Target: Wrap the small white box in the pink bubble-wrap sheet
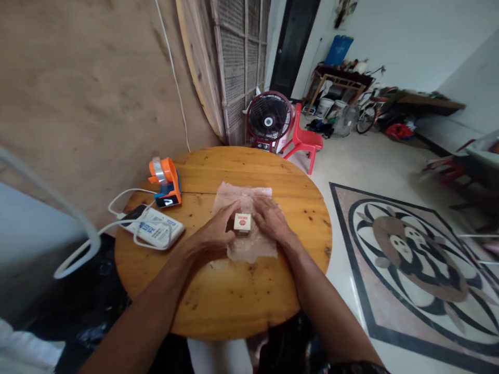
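A small white box (242, 222) with a red mark on its top sits on a sheet of clear bubble wrap (251, 250) on the round wooden table. My left hand (217, 227) is beside the box's left side, thumb and fingers apart in a curve; whether it touches the box I cannot tell. Flat on the bubble wrap to the right of the box lies my right hand (270, 217), fingers stretched forward and holding nothing.
On the table's left side stand an orange and blue tape dispenser (167, 182) and a white power strip or power bank (156, 228) with looped white cables. Beyond the far edge are a fan (268, 122) and a red chair (306, 137). A wall borders the left.
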The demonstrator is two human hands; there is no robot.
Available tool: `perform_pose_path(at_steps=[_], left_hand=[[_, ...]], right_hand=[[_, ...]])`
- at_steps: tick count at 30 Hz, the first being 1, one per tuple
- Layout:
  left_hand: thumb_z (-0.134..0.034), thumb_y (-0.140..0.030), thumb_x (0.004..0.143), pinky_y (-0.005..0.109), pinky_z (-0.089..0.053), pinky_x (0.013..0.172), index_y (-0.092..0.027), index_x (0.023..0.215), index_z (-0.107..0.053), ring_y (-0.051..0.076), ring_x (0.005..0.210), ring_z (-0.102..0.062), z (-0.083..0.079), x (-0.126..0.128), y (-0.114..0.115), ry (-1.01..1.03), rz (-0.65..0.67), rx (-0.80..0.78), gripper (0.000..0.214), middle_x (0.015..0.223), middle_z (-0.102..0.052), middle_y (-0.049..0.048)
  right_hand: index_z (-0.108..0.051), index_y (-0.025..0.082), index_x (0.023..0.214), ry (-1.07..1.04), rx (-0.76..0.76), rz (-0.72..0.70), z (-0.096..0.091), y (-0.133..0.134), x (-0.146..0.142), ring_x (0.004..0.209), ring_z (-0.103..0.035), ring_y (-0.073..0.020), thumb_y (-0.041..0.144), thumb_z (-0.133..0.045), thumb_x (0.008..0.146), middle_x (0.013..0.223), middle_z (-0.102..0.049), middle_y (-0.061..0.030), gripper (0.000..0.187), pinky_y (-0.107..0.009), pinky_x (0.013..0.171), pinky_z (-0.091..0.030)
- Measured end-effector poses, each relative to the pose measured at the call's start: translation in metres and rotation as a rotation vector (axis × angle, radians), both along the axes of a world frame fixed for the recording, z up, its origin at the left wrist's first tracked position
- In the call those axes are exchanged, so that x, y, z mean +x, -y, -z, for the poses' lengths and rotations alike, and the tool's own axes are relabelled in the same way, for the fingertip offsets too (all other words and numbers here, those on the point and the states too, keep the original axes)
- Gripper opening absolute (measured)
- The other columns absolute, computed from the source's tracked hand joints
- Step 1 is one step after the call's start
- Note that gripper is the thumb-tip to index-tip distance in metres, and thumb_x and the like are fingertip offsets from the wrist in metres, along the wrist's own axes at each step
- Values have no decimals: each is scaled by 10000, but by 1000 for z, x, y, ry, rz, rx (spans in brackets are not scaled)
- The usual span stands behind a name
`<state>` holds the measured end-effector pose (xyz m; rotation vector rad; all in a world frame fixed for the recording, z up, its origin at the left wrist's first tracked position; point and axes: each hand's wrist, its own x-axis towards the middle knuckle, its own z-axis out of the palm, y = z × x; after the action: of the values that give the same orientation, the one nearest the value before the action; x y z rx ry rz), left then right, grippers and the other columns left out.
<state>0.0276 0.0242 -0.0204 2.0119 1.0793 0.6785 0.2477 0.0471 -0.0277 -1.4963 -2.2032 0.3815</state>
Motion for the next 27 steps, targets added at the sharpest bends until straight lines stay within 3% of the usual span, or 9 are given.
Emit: perform_pose_path(at_steps=[6,10,20,27], left_hand=[[-659,-301,646,486,-223,1173,-152,1511,-161,352,1435,-223,3,-10,-4,-250,89,80,1010,1575,-201,161],[-739,-439,601,526,-189,1160,-131,1503,-183,386,1440,-187,5,-8,-4,-388,54,90,1103,1556,-233,203],[-747,-604,559,519,-159,1152,-165,1510,-145,398,1441,-172,22,-7,-11,-407,55,146,1208,1565,-209,195],[-728,-619,566,495,-159,1158,-124,1492,-181,385,1444,-177,19,-6,-10,-438,50,159,1184,1556,-218,220]], right_hand=[[-487,149,1376,114,-8,15,-3,1,-1,1365,-366,-250,302,-461,926,1464,-450,-116,476,-428,1128,-256],[-499,147,1366,147,18,40,-1,-1,-4,1361,-371,-261,313,-421,950,1470,-444,-110,454,-433,1106,-270],[-445,166,1409,217,29,104,5,-5,-7,1371,-356,-280,366,-373,968,1517,-375,-104,490,-453,1101,-251],[-404,172,1435,276,36,93,1,-1,-10,1372,-343,-295,380,-324,980,1526,-355,-107,506,-469,1093,-253]])
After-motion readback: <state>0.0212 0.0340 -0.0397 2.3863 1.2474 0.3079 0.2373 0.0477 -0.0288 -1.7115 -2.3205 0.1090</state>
